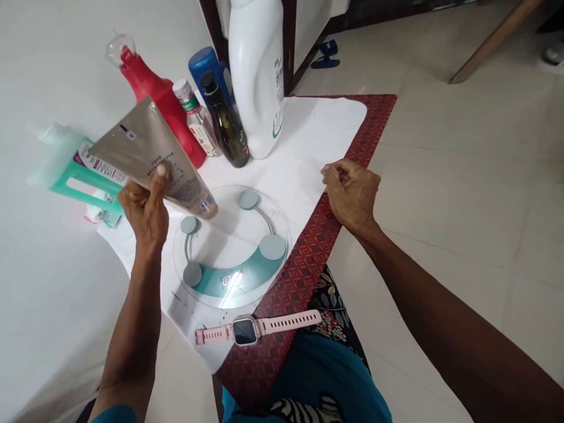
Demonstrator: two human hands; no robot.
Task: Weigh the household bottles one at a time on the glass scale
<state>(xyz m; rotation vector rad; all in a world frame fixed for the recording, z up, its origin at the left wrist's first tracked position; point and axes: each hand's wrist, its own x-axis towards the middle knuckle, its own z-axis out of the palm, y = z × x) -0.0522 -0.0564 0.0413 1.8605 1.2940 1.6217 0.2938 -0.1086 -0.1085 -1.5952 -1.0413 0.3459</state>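
My left hand (147,208) is closed round a beige-gold squeeze tube (163,155), thumb on its front. The tube is tilted, its narrow cap end pointing down right over the round glass weighing scale (220,247). The scale has a teal band and grey round pads, and it lies flat on a white sheet. My right hand (351,191) is a loose fist by the right edge of the table, over the red patterned cloth (304,252), and no object shows in its fingers. A pink-strapped smartwatch (244,331) lies at the near edge.
Along the back stand a red bottle (152,82), a small clear bottle (200,126), a dark pump bottle (227,126), a blue bottle (205,61) and a large white jug (255,76). A green bottle (81,176) is at the left wall. Blue slippers (326,56) lie on the floor.
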